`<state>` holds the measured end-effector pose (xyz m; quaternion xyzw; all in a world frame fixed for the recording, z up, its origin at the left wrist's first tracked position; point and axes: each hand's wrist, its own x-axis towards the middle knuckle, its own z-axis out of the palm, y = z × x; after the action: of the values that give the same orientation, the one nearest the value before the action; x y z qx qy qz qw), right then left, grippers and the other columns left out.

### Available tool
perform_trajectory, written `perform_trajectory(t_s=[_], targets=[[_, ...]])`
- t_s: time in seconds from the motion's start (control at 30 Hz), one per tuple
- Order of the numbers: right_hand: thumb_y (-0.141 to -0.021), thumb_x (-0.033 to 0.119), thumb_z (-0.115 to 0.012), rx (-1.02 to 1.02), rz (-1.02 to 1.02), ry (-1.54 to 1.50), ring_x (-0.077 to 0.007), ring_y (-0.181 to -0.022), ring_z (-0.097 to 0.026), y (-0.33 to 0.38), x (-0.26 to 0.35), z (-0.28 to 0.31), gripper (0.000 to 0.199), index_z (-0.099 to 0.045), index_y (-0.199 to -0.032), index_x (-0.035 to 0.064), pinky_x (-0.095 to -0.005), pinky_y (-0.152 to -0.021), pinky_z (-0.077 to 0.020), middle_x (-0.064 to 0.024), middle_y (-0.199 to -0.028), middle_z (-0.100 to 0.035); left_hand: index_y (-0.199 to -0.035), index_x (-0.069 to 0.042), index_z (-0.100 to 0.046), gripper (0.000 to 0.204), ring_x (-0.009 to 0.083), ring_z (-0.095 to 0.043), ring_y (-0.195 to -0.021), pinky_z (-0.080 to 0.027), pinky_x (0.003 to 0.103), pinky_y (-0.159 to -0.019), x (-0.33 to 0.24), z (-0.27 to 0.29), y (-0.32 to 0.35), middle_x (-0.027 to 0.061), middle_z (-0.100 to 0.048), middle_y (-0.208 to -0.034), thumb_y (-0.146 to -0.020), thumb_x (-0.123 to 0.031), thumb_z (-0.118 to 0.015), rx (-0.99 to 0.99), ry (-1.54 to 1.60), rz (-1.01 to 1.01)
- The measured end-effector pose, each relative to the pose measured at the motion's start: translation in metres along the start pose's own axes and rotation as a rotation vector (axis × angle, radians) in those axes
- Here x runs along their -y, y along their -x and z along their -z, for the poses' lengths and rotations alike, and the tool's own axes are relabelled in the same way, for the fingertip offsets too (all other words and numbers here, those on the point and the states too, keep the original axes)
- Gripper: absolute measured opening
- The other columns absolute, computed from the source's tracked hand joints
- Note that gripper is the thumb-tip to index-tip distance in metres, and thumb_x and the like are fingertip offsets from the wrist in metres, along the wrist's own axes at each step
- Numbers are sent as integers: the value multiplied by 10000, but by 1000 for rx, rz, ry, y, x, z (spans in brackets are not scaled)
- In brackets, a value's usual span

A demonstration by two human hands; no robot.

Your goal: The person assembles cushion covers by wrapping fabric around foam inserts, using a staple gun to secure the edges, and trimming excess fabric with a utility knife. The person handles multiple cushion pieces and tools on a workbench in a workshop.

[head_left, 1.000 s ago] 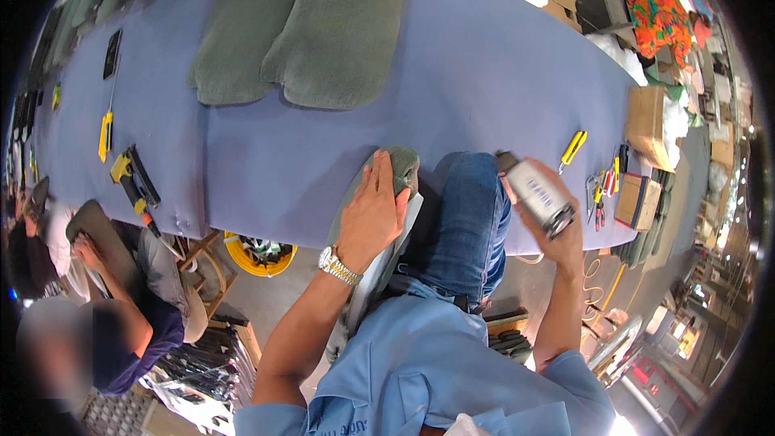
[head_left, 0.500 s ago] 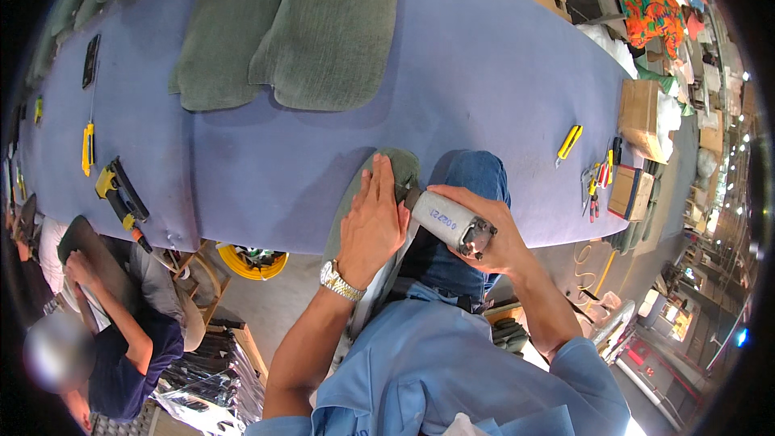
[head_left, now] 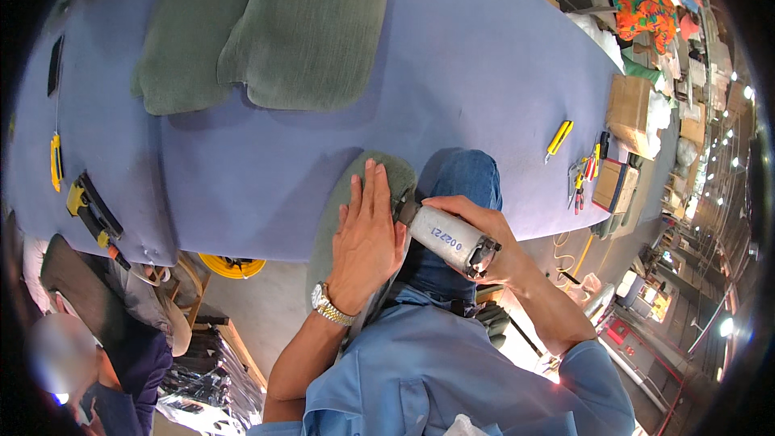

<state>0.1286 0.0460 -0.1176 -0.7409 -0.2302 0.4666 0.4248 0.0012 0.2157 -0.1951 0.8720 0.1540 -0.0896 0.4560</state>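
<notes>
Matt green cloth pad point(head_left: 323, 250), smooth grey tool point(head_left: 446, 237), probably metal, matt blue cloth-like tabletop point(head_left: 476, 81), glossy metal watch point(head_left: 332, 308)

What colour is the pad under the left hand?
The pad is muted grey-green, best seen in the head view.

Furnished with a broad blue-covered worktop point(head_left: 468, 73), set above smooth grey floor point(head_left: 262, 307), lit by bright white lights point(head_left: 726, 327) at right.

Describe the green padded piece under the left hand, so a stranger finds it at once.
Start from the blue table. At its near edge, find the green padded piece under the left hand. Unlike the two similar pads farther up, it has a silver tool at its edge.
</notes>
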Motion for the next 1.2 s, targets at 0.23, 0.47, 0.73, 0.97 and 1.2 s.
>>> perform_trajectory(t_s=[0.23,0.47,0.73,0.97,1.2], targets=[[-655,69,-823,-77,-10,-19,-215,-1093,-681,-7,-10,-11,777,-578,-1392,85,-307,-960,-505,-100,-1224,-687,-1615,27,-180,821,484,-327,-1492,-395,625,-1128,1,6,-10,261,-238,-1668,-962,-211,-617,-2,26,-12],[-787,-40,-706,-169,196,23,-174,-989,-674,-4,-15,-19,570,-606,-1342,46,-286,-907,-512,-92,-1129,-703,-1657,-78,-167,715,320,-63,-1606,-80,554,-1261,81,-2,-13,186,-121,-1727,-1105,-470,-399,231,779,155],[-713,106,-754,-209,179,52,-313,-1051,-722,-1,-30,-23,671,-597,-1364,71,-345,-921,-540,-156,-1194,-705,-1629,5,-161,788,453,-128,-1570,-179,550,-1250,24,9,9,284,-147,-1688,-1056,-419,-496,141,259,24],[-639,131,-764,-220,206,77,-335,-1056,-720,1,-32,-24,770,-596,-1387,69,-338,-918,-543,-146,-1212,-701,-1574,96,-190,786,483,-375,-1458,-448,497,-1115,-1,-1,17,338,-335,-1590,-989,-225,-605,-21,-30,123],[-588,139,-766,-137,219,41,-331,-1045,-722,5,-41,-14,856,-587,-1421,51,-342,-930,-542,-162,-1228,-706,-1574,96,-195,796,473,-386,-1456,-461,488,-1107,-6,1,17,331,-333,-1595,-966,-197,-616,-7,-67,141]])
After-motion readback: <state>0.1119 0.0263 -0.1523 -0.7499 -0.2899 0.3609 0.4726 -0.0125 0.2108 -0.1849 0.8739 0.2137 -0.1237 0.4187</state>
